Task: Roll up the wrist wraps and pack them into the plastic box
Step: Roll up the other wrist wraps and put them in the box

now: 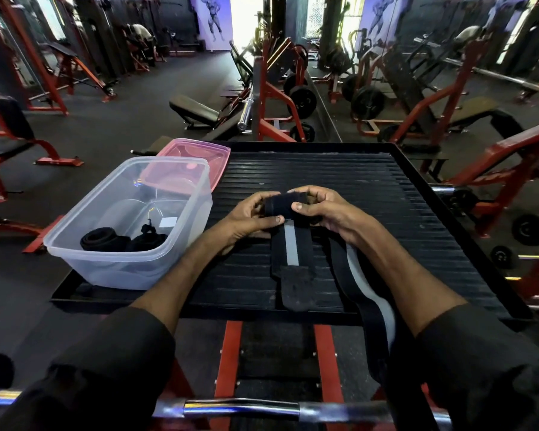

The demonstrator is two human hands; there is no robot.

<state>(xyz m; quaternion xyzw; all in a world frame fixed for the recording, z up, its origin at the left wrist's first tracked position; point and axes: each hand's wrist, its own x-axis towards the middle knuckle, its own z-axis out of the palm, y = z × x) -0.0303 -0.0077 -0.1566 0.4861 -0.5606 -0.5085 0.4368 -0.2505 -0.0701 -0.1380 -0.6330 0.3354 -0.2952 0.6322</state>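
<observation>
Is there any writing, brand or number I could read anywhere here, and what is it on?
No text can be read here.
Small white sticker seen in the clear plastic box: too small to read.
Half-rolled black wrist wrap: no legible brand.
Purple wall posters: figures only, any lettering blurred.

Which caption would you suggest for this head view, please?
Left hand and right hand roll a wrist wrap beside the plastic box.

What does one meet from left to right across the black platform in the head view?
box → left hand → wrap → right hand
</observation>
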